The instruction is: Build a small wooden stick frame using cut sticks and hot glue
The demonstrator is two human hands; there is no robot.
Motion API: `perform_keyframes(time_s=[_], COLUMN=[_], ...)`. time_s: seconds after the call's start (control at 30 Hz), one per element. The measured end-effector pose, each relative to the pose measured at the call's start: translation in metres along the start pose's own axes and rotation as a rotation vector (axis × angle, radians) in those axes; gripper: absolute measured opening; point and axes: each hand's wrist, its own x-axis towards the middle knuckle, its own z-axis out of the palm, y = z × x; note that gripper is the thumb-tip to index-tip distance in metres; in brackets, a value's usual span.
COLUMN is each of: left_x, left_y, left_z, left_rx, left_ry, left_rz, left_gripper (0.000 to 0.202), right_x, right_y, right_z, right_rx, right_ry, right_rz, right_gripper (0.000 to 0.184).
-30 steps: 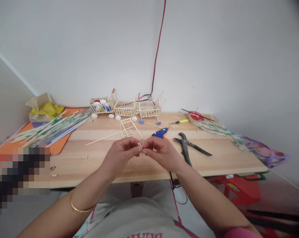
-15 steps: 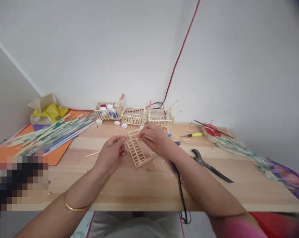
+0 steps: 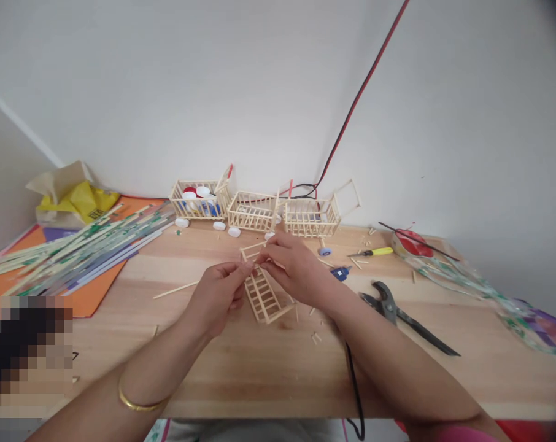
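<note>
A small frame of thin wooden sticks point(image 3: 265, 302), with slats like a ladder, lies tilted on the table below my fingers. My left hand point(image 3: 219, 293) is closed in a pinch above the frame's left side; anything between its fingertips is too small to name. My right hand point(image 3: 293, 267) is also pinched, its fingertips close to the left ones over the upper part of the frame. What it grips, if anything, is hidden by the fingers. Behind the hands stand three stick-built carts, the middle cart point(image 3: 254, 212) nearest to them.
The left cart point(image 3: 199, 201) holds bottle caps. Bundled sticks point(image 3: 89, 248) lie on an orange sheet point(image 3: 90, 293) at left. To the right are a blue glue gun point(image 3: 340, 274), black cutting pliers point(image 3: 387, 303), a yellow-handled tool point(image 3: 380, 252) and a red tape roll point(image 3: 412, 243).
My left hand has moved right, bringing its fingertips over the frame and close to the right hand's. The camera view has shifted slightly, and the glue gun shows more fully.
</note>
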Motion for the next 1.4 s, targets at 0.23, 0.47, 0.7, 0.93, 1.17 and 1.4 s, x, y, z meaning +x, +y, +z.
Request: perform_keyframes(time_s=[0.23,0.47,0.7,0.93,1.17,1.4], left_x=[0.002,0.001,0.003,0.004,0.012,0.014], left_y=[-0.001,0.0,-0.004,-0.003,-0.003,-0.002], left_z=[0.005,0.005,0.005,0.004,-0.004,-0.005], left_rx=[-0.018,-0.055,-0.068,-0.046,-0.07,-0.079], left_ry=[0.053,0.032,0.021,0.004,-0.031,-0.059], left_rz=[-0.006,-0.012,-0.005,-0.009,-0.029,-0.03], left_gripper=[0.031,0.028,0.025,0.025,0.025,0.023], right_x=[-0.004,-0.015,-0.011,-0.008,-0.036,-0.133], right_y=[0.002,0.006,0.001,0.0,-0.002,0.014], right_z=[0.001,0.004,0.017,0.024,-0.004,-0.039], right_rx=[0.104,0.59,1.018,1.127,0.52,-0.019], right_ry=[0.093,0.04,0.045,0.056,0.202,0.265], right_rz=[0.099,0.693,0.842,0.842,0.667,0.94], right_gripper=[0.009,0.015,0.018,0.02,0.023,0.024])
